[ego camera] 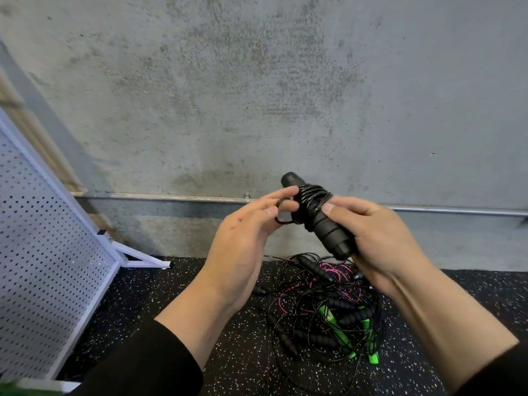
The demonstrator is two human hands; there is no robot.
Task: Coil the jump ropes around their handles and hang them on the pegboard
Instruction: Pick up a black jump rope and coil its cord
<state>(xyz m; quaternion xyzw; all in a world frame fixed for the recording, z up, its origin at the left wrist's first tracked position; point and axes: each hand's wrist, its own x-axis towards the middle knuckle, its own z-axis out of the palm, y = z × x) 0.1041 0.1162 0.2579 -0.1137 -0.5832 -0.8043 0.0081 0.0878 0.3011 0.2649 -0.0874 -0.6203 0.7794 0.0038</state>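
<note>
My right hand (371, 227) grips a pair of black jump rope handles (325, 227), tilted with the top end to the upper left. Black cord (313, 201) is wound around their upper half, and my right thumb presses on the coil. My left hand (245, 238) is just left of the handles, and its fingertips pinch a small loop of the cord's loose end (281, 218). A white pegboard (37, 252) on a stand leans at the left edge of the view.
A tangled pile of jump ropes (325, 310) with black, green and pink parts lies on the speckled black floor below my hands. A grey concrete wall (257, 95) with a metal rail (171, 197) rises behind. The pegboard's white foot (143, 257) sticks out on the floor.
</note>
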